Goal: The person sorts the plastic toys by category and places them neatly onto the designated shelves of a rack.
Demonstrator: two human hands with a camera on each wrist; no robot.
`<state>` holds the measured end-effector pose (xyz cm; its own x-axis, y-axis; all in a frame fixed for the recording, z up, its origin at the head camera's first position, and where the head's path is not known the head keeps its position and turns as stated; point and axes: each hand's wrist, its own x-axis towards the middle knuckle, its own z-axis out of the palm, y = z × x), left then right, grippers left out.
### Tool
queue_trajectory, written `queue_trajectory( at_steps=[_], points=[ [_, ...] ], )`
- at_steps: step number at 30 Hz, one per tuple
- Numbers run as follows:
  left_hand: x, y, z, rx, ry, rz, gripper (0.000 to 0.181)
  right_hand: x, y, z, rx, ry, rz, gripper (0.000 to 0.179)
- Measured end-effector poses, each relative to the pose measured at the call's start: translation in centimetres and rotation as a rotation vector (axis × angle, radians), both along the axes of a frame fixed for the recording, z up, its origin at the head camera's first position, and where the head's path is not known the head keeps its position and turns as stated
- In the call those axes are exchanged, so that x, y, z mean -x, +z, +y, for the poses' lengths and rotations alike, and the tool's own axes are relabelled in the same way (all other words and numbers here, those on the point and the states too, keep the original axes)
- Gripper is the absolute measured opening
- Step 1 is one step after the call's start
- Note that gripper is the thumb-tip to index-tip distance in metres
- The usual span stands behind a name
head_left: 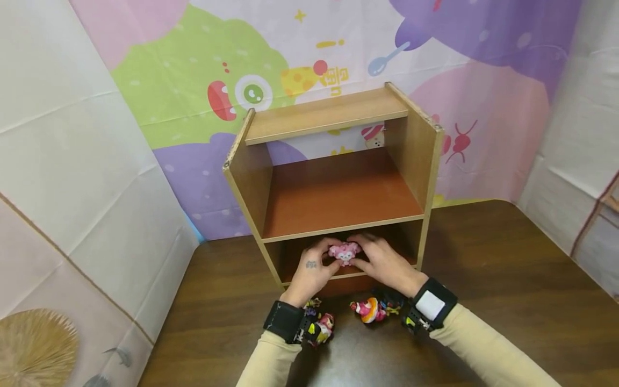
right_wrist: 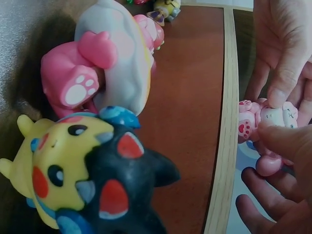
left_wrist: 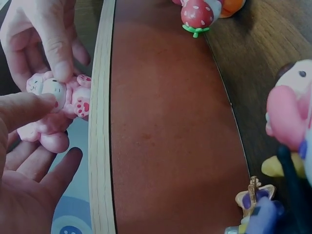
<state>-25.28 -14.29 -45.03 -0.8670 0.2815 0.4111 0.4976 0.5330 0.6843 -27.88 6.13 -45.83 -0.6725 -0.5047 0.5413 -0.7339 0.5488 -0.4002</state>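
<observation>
In the head view, a small pink figurine (head_left: pixel 345 253) with a white face is held between both hands at the front of the lower compartment of a wooden shelf unit (head_left: pixel 343 188). My left hand (head_left: pixel 311 271) pinches its left side, thumb toward the front. From the other side my right hand (head_left: pixel 387 263) grips it, thumb and fingers on its body. Both wrist views show the pink figurine (left_wrist: pixel 73 100) upright beside the pale edge of the board, its paw-print feet (right_wrist: pixel 245 127) against that edge.
On the brown table (head_left: pixel 483 301), several toy figures lie before the shelf: a pink one with a ring (head_left: pixel 369 310), one in pink and yellow (head_left: pixel 325 328) by the left wrist, and a yellow one with a black hood (right_wrist: pixel 63 161). A patterned cloth (head_left: pixel 193 97) hangs behind.
</observation>
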Motion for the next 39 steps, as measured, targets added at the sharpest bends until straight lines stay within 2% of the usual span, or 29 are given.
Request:
queue_trajectory(
  at_steps=[4,11,19,24,27,32,39],
  points=[
    [0.0,-0.1,-0.2,-0.066,-0.015,-0.045,0.039,-0.1,0.0,0.1,0.006,0.007,-0.023,0.051],
    [-0.1,-0.2,-0.1,-0.060,-0.009,-0.030,0.042,-0.5,0.4,0.5,0.010,-0.025,-0.071,0.055],
    [-1.0,0.0,-0.8,-0.067,-0.004,-0.002,0.048,-0.9,0.6,1.4,0.018,-0.030,-0.121,0.058],
    [-1.7,-0.6,-1.5,-0.157,0.017,-0.036,0.054,-1.4,0.6,2.4,0.038,-0.041,-0.129,0.058],
    [-2.3,-0.8,-2.0,-0.185,0.034,-0.024,0.052,-1.8,0.7,3.1,0.041,-0.043,-0.128,0.057],
    [-3.1,-0.9,-2.6,-0.189,0.053,0.001,0.041,-2.4,0.6,3.9,0.036,-0.053,-0.132,0.050],
    [-3.5,-1.7,-2.8,-0.184,0.059,-0.004,0.029,-3.4,-0.2,4.4,0.033,0.004,-0.103,0.023]
  ],
)
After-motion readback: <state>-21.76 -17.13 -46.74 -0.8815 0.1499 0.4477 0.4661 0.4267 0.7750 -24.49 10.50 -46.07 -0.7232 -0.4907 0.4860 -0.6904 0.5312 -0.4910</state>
